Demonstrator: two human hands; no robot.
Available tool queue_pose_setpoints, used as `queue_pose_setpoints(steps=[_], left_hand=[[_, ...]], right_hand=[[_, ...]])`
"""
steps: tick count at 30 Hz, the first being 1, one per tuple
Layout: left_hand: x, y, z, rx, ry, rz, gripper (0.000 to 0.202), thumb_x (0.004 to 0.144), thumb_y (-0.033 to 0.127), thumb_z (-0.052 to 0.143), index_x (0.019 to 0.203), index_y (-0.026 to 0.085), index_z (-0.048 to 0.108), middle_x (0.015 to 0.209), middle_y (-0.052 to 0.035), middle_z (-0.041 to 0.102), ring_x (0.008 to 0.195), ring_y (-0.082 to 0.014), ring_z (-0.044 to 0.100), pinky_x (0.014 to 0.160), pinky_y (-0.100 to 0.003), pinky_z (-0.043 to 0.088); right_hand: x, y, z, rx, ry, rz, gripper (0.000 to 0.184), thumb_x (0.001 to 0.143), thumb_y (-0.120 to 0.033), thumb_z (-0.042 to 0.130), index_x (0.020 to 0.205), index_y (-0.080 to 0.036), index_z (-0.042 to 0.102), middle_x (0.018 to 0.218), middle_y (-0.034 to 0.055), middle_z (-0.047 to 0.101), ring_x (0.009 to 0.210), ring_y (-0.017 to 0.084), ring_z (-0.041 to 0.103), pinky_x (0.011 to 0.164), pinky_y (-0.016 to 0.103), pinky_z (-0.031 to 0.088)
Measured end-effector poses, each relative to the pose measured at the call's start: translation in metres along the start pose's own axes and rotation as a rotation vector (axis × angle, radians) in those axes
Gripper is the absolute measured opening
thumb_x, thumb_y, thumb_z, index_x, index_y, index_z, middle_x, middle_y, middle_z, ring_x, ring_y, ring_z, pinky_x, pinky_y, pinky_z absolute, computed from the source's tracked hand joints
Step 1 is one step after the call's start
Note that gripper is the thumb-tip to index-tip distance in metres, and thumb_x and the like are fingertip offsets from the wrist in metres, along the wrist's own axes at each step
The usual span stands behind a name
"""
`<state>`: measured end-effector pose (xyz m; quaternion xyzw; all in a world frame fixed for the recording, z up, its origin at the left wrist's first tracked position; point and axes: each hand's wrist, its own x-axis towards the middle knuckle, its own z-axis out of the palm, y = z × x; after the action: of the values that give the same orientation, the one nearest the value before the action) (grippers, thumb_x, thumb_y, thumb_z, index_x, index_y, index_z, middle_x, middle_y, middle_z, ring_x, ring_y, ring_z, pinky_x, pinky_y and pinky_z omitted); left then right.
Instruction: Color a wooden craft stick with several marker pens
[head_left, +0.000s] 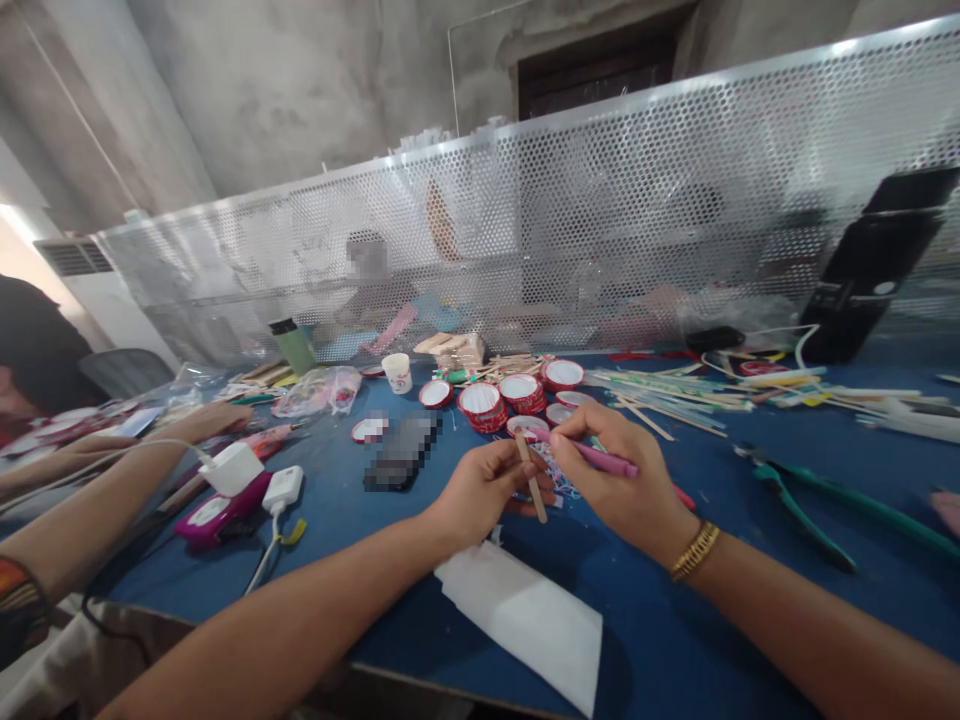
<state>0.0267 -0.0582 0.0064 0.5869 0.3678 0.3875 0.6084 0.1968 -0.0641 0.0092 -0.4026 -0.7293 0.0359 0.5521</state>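
My left hand (pixel 480 490) is closed on a flat wooden craft stick (pixel 534 490), held tilted above the blue table. Close to its right, my right hand (pixel 622 465) grips a pink-purple pen (pixel 611 461), whose tip end points left toward the upper part of the stick. Whether the pen touches the stick I cannot tell. Behind both hands are stacks of round red-rimmed pieces with white faces (pixel 482 402). Thin coloured strands (pixel 566 478) lie partly hidden behind my fingers. A folded white paper sheet (pixel 532 620) lies under my wrists' near side.
Green-handled pliers (pixel 806 515) lie at right, with scattered thin sticks (pixel 667 400) behind. A phone (pixel 403 452), paper cup (pixel 397 373) and purple power strip (pixel 217 515) with white chargers stand left. A co-worker's arms (pixel 127 465) reach in from the left. A perforated metal screen (pixel 480 240) closes the back.
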Motion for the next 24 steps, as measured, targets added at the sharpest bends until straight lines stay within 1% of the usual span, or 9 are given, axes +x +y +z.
queue_pose_setpoints(steps=[3,9,13,19,24], left_hand=[[-0.0003,0.0003,0.0004,-0.008,-0.004,-0.009,0.046,0.068,0.052,0.078,0.090,0.015,0.061,0.080,-0.0030,0.067,0.073,-0.0189,0.068,0.064,-0.030,0.056],[0.0000,-0.0005,-0.0001,-0.004,-0.004,0.000,0.044,0.069,0.051,0.078,0.088,0.015,0.061,0.081,-0.0037,0.067,0.074,-0.0192,0.069,0.064,-0.029,0.056],[0.0004,-0.0014,-0.0010,0.001,-0.009,-0.003,0.043,0.070,0.050,0.077,0.090,0.015,0.061,0.082,-0.0041,0.067,0.075,-0.0196,0.069,0.065,-0.030,0.057],[0.0011,-0.0002,-0.0011,-0.017,0.008,-0.011,0.046,0.067,0.052,0.079,0.089,0.015,0.061,0.079,-0.0027,0.066,0.071,-0.0178,0.068,0.064,-0.029,0.057],[0.0002,0.0013,0.0000,-0.025,0.008,-0.015,0.046,0.067,0.051,0.079,0.089,0.015,0.062,0.078,-0.0029,0.067,0.072,-0.0183,0.069,0.063,-0.028,0.057]], right_hand=[[0.0003,-0.0024,-0.0009,0.011,0.005,-0.015,0.016,0.084,-0.020,0.056,0.069,-0.021,0.051,0.067,-0.0014,0.056,0.066,0.015,0.053,0.067,0.030,0.040],[-0.0004,-0.0075,0.0000,0.007,0.012,-0.084,0.013,0.084,-0.020,0.056,0.071,-0.021,0.054,0.068,-0.0012,0.059,0.066,0.015,0.054,0.070,0.031,0.041],[-0.0004,-0.0038,0.0013,0.008,0.003,-0.076,0.014,0.084,-0.019,0.056,0.071,-0.021,0.054,0.068,-0.0016,0.059,0.067,0.015,0.054,0.071,0.032,0.041],[0.0007,-0.0007,-0.0003,-0.008,-0.004,-0.006,0.015,0.084,-0.020,0.056,0.070,-0.021,0.051,0.067,-0.0015,0.057,0.068,0.015,0.053,0.068,0.031,0.039],[0.0008,-0.0060,-0.0015,0.014,0.001,-0.066,0.014,0.084,-0.019,0.056,0.071,-0.021,0.053,0.068,-0.0017,0.057,0.066,0.015,0.053,0.071,0.032,0.041]])
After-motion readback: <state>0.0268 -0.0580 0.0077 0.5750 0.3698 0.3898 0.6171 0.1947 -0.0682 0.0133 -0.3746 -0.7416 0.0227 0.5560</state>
